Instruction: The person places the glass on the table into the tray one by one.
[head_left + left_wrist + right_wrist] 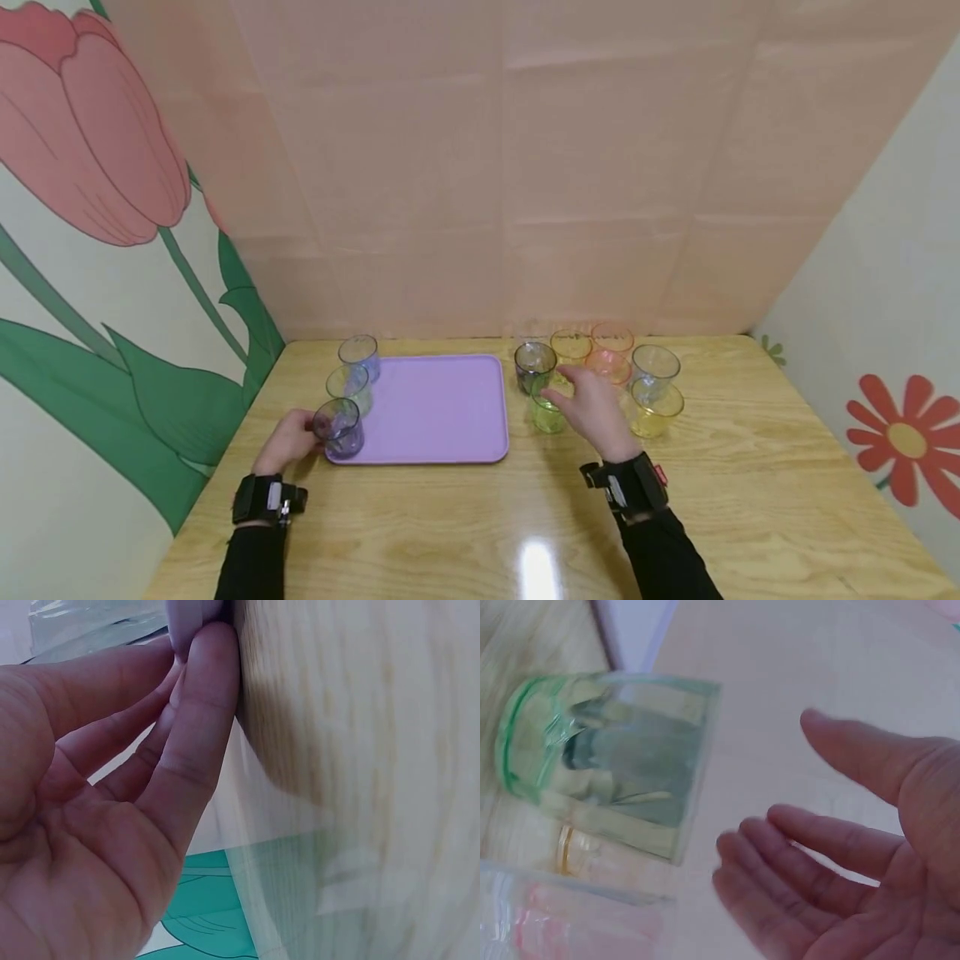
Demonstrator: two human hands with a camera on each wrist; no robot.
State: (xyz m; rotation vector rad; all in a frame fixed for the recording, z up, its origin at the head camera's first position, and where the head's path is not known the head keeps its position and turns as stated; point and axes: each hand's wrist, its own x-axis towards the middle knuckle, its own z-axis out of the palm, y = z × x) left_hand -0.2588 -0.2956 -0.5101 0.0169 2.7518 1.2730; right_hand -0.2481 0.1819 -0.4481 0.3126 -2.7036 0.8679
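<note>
A lavender tray [442, 408] lies on the wooden table with three glasses along its left side: a blue-tinted glass [360, 358], a pale greenish glass [351, 387] and a dark purple glass [339, 429]. At the tray's near left corner, my left hand [288, 442] pinches the tray edge [187, 626] between thumb and fingers, beside the purple glass. To the right of the tray, my right hand [596, 408] hovers by a green glass [622, 757]. Its thumb and fingers are spread, and the right wrist view shows them apart from that glass.
Around my right hand stand a dark grey glass [536, 367], an orange-rimmed glass [572, 343], two pinkish-red glasses [609, 367], a clear glass [656, 367] and a yellow glass [654, 412]. A pinkish covered wall [495, 192] rises behind the table [420, 525].
</note>
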